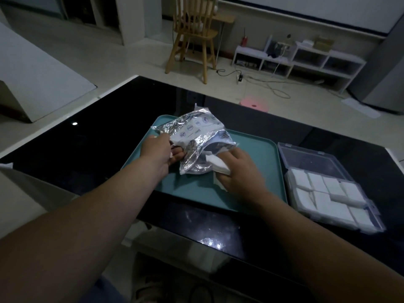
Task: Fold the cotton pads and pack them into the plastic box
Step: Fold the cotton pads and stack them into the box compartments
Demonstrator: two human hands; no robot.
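A crinkled silver foil bag (196, 134) is held up over the teal tray (258, 149). My left hand (160, 153) grips the bag's left edge near its mouth. At the bag's opening my right hand (238, 171) pinches a small stack of white cotton pads (218, 166), partly out of the bag. To the right of the tray lies the clear plastic box (332, 193), lid open toward the back, its near half filled with several folded white pads (328, 196).
The tray and box sit on a glossy black table (87, 138) whose front edge runs close to me. Beyond the table are a wooden chair (194, 33), a low white shelf (295, 60), cables on the floor and a pink stool (251, 103).
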